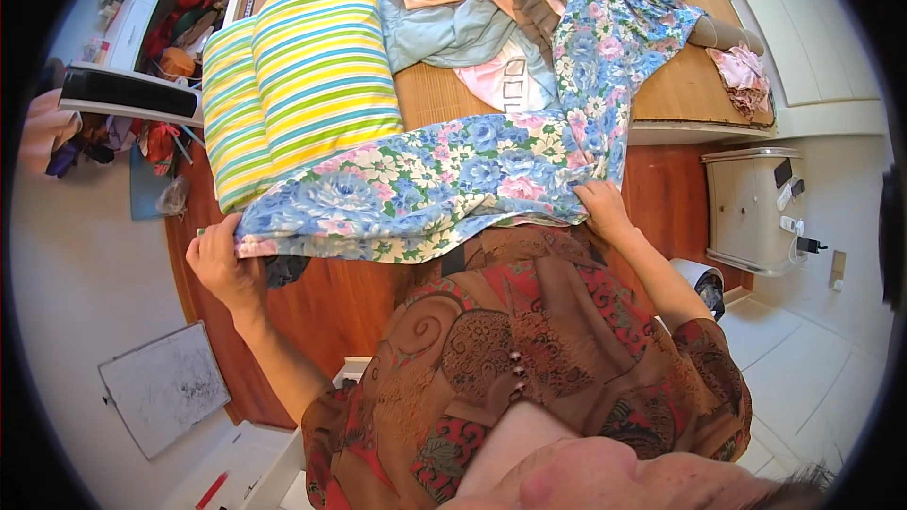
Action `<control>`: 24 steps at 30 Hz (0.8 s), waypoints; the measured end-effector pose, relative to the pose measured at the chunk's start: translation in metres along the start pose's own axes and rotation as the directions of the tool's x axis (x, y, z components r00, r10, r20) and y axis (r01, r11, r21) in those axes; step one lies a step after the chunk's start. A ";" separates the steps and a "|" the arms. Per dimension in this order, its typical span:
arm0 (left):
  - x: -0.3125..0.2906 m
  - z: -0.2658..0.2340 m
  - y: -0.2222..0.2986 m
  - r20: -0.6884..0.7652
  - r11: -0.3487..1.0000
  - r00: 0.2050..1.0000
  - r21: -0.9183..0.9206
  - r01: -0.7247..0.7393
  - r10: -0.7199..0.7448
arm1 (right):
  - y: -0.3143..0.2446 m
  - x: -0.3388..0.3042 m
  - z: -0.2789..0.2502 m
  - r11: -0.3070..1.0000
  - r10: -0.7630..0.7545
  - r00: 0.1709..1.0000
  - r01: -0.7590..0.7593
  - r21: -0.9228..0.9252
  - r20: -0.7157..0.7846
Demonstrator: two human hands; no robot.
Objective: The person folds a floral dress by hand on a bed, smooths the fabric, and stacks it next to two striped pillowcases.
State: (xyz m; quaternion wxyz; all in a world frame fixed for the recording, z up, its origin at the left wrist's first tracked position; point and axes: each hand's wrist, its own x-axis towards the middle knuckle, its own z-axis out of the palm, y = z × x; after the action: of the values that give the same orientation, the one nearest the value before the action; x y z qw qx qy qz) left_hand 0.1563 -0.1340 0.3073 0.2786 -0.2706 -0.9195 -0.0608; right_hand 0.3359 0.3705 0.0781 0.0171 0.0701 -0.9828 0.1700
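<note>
A blue floral cloth (430,175) with pink and cream flowers is stretched across in front of me; whether it is clothing or bedding I cannot tell. My left hand (227,263) is closed on its left end. Near the bend on the right, my right hand (607,211) pinches its lower edge. From there the cloth runs up onto the bed and ends in a crumpled bunch at the far right. Its left stretch overlaps the near edge of the striped cushions (326,80), which are yellow, green, blue and white.
The bed's woven mat (430,99) carries a heap of light blue and peach bedding (449,24). A crumpled pink cloth (740,78) lies at the bed's right corner. A cream cabinet (746,212) stands right, a bin (701,281) nearby. Cluttered shelves (179,28) are at far left.
</note>
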 end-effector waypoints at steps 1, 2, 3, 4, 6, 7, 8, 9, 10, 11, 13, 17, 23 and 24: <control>-0.001 0.001 -0.001 0.017 1.000 1.000 -0.002 0.014 -0.014 | -0.001 0.002 -0.001 1.000 0.004 0.999 -0.004 -0.018 0.033; -0.003 0.002 -0.001 0.035 1.000 0.999 -0.003 0.030 -0.030 | -0.003 0.003 -0.003 0.999 0.007 0.998 -0.005 -0.035 0.065; -0.001 0.002 0.001 0.034 0.998 0.998 -0.036 0.046 -0.045 | -0.004 0.005 -0.004 0.998 0.008 0.996 -0.001 -0.069 0.088; 0.002 0.002 0.002 0.022 0.998 0.999 -0.052 0.041 -0.040 | -0.009 0.010 -0.006 0.998 -0.010 0.995 0.016 -0.058 0.095; 0.004 0.002 0.000 0.049 0.998 0.998 -0.045 0.043 -0.041 | -0.020 0.021 -0.011 0.996 -0.036 0.993 0.045 -0.083 0.111; 0.003 0.003 -0.005 0.046 0.999 0.999 -0.032 0.027 -0.025 | -0.026 0.029 -0.009 0.993 -0.051 0.991 0.063 -0.098 0.123; 0.006 0.003 -0.003 0.042 0.999 0.999 -0.039 0.034 -0.033 | -0.035 0.037 -0.007 0.993 -0.068 0.989 0.080 -0.089 0.131; 0.008 0.004 -0.006 0.037 0.999 0.999 -0.046 0.023 -0.022 | -0.049 0.049 -0.010 0.991 -0.118 0.986 0.123 -0.042 0.118; 0.008 0.004 -0.007 0.027 0.999 1.000 -0.052 0.014 -0.012 | -0.063 0.061 -0.010 0.985 -0.169 0.980 0.170 0.001 0.100; 0.008 0.003 -0.007 0.037 0.998 0.999 -0.051 0.037 -0.035 | -0.077 0.071 -0.007 0.975 -0.219 0.970 0.216 0.047 0.102; 0.009 0.001 -0.008 0.058 0.997 0.997 -0.045 0.059 -0.057 | -0.102 0.095 0.003 0.942 -0.320 0.944 0.307 0.134 0.083; 0.012 -0.006 -0.006 0.092 0.996 0.993 -0.046 0.078 -0.074 | -0.168 0.145 0.001 0.857 -0.419 0.908 0.387 0.339 0.023; 0.019 0.001 -0.008 0.105 0.996 0.994 -0.075 0.048 -0.040 | -0.233 0.170 0.004 0.776 -0.483 0.876 0.422 0.469 0.010; 0.019 0.001 -0.009 0.103 0.996 0.994 -0.072 0.053 -0.046 | -0.236 0.170 0.009 0.773 -0.432 0.901 0.396 0.495 -0.046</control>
State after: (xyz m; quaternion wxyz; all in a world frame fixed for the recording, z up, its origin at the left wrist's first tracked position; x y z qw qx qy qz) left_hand 0.1375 -0.1327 0.3173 0.2198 -0.2607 -0.9359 -0.0882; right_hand 0.2010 0.1250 0.1578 0.0011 0.2926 -0.8666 0.4042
